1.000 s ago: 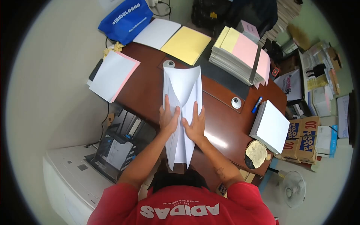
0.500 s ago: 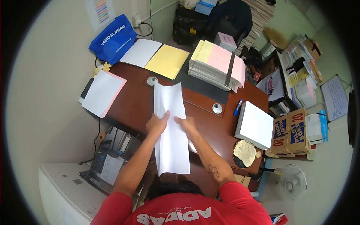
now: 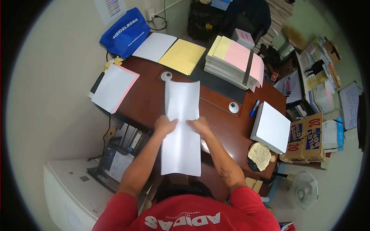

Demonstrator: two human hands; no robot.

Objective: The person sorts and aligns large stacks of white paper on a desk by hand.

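Observation:
A stack of white paper (image 3: 181, 150) hangs between my hands over the front edge of the brown desk (image 3: 142, 90), its long sides curling upward. My left hand (image 3: 165, 126) grips its left edge, thumb on top and fingers hidden underneath. On the opposite edge my right hand (image 3: 198, 126) holds in the same way, its thumb pointing inward. Farther back lie a white paper pile (image 3: 155, 47) and a yellow paper pile (image 3: 182, 56), side by side. White sheets over pink ones (image 3: 115, 88) rest at the desk's left corner.
A tall strapped stack of coloured paper (image 3: 235, 61) stands at the back right. Nearer on the right are a white paper block (image 3: 271, 127), a blue marker (image 3: 254, 108) and a round pale pad (image 3: 259, 156). A printer (image 3: 73, 184) is at lower left, a fan (image 3: 304, 190) at lower right.
The paper between my hands has spread wider and flatter, and my hands have moved slightly apart. The whole view has shifted, so the surroundings appear farther right.

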